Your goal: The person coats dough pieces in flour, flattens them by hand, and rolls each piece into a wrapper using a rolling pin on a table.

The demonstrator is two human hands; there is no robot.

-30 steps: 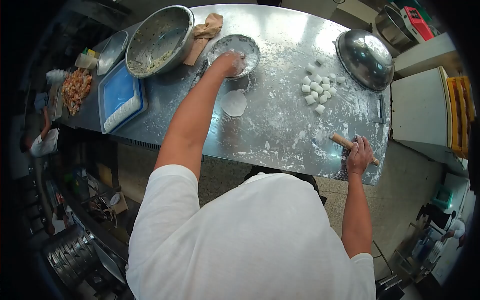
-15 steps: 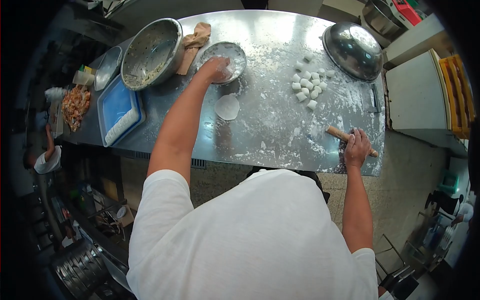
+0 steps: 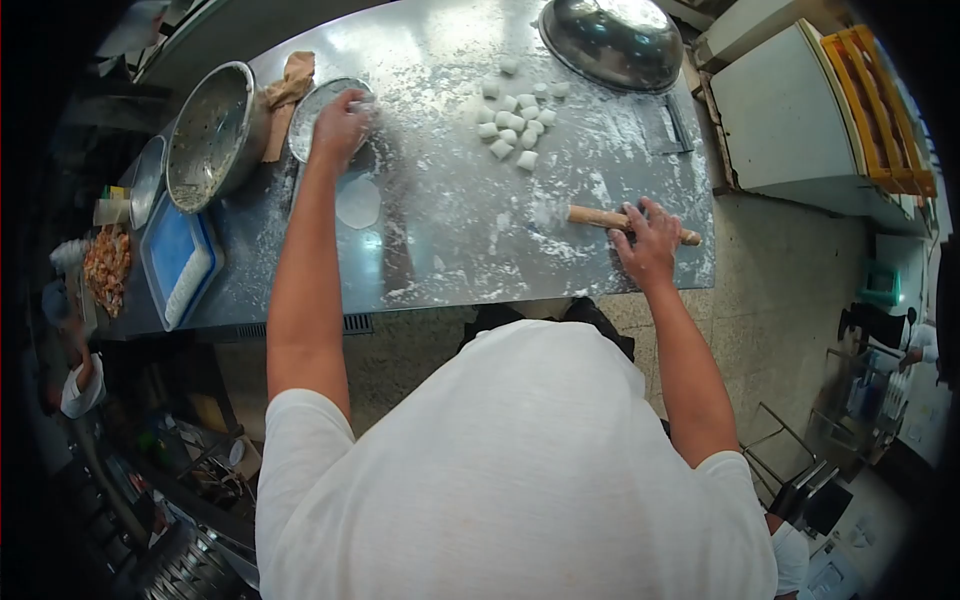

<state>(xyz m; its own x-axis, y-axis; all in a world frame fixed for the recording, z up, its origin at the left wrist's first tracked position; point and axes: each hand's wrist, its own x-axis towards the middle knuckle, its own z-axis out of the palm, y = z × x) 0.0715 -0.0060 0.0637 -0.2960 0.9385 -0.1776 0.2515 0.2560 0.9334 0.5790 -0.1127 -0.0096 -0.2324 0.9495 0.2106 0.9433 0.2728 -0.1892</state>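
Observation:
My left hand (image 3: 343,126) is over the right part of a small flour-dusted metal bowl (image 3: 307,122); its fingers are blurred, and what they hold, if anything, is hidden. Just below the bowl, a flat round dough wrapper (image 3: 358,203) lies on the metal table (image 3: 450,262). At the right, my right hand (image 3: 651,240) rests on a wooden rolling pin (image 3: 595,215), with its fingers over the pin. Several small white dough pieces (image 3: 515,123) sit in a group between my hands, toward the back.
An upturned metal bowl (image 3: 612,45) stands at the back right. Leftward are a large mixing bowl (image 3: 210,135), a brown cloth (image 3: 289,92), a blue tray (image 3: 173,243) with a white roll, and chopped food (image 3: 107,268). Another person (image 3: 82,385) is far left.
The view has turned, so the table's things appear farther left. My left hand has risen from inside the small bowl toward its right rim. My right hand remains on the rolling pin.

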